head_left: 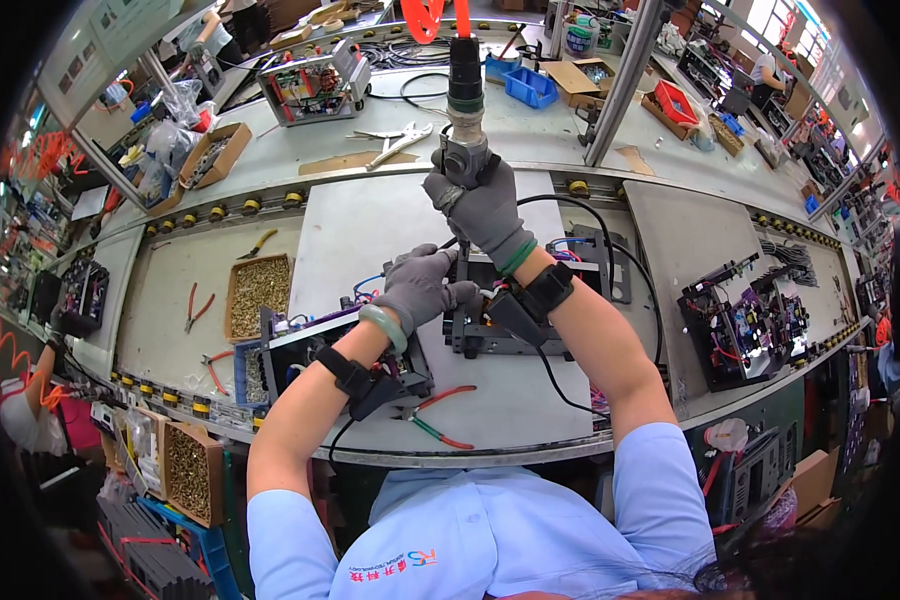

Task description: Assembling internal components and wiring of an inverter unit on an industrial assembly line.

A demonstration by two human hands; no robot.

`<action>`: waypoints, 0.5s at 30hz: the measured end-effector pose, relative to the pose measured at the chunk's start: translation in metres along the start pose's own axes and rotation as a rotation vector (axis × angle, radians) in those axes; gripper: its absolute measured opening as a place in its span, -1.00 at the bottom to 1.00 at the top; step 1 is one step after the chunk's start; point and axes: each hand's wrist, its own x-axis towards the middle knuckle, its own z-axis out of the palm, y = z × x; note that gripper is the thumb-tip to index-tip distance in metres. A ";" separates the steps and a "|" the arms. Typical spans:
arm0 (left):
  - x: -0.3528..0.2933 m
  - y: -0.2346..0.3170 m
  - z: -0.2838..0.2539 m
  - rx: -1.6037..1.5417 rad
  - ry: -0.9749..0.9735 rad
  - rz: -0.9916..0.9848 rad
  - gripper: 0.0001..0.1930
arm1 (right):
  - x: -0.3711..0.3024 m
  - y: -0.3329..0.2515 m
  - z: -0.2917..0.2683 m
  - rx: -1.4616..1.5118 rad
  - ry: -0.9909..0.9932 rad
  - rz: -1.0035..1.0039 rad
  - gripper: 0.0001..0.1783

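My right hand (482, 205), in a grey glove, grips a hanging pneumatic screwdriver (463, 110) held upright, its bit pointing down at a black electronics chassis (510, 325) on a grey board. My left hand (420, 285), also gloved, rests on the chassis's left part, fingers curled near the bit; whether it pinches a screw is hidden. Both wrists wear black straps with a cable.
A wooden tray of brass screws (258, 295) lies to the left, with red-handled pliers (198, 308) beside it. Red-and-green cutters (435, 415) lie near the front edge. Another circuit assembly (745, 320) sits at right. Boxes of screws (192, 470) stand at lower left.
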 end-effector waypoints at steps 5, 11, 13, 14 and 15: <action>-0.001 0.000 0.000 0.046 -0.021 -0.020 -0.31 | -0.004 0.008 0.003 0.008 0.004 -0.085 -0.72; 0.001 0.001 0.006 0.074 0.056 0.014 -0.34 | -0.009 0.009 -0.012 0.219 -0.103 -0.036 -0.68; 0.006 -0.001 0.008 0.058 0.056 0.045 -0.35 | -0.004 0.005 -0.014 0.240 -0.093 -0.074 -0.68; 0.009 -0.002 0.009 0.036 0.054 0.067 -0.35 | 0.000 0.000 -0.015 0.150 -0.088 -0.059 -0.68; 0.012 0.000 0.011 0.047 0.058 0.080 -0.35 | 0.004 -0.006 -0.017 0.061 -0.082 -0.045 -0.67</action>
